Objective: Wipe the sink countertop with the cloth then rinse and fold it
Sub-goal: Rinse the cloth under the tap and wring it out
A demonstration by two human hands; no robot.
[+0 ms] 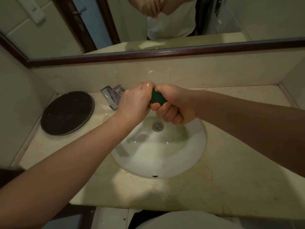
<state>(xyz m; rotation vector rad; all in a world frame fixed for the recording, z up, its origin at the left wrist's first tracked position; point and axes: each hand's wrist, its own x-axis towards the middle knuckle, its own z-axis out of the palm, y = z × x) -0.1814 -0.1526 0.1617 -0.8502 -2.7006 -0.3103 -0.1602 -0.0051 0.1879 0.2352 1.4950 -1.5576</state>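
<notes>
At the centre of the frame, the left hand [133, 103] and right hand [173, 104] are both fisted tightly around a bunched green cloth [158, 96], seemingly wringing it so water falls into the white sink [158, 154] below. Only a sliver of cloth shows between the fists. A tap [112, 95] stands just left.

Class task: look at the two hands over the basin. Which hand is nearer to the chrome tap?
Left. The left hand sits right beside the tap, partly overlapping it in view. The right hand is further right, on the far side of the green cloth both hands squeeze.
</notes>
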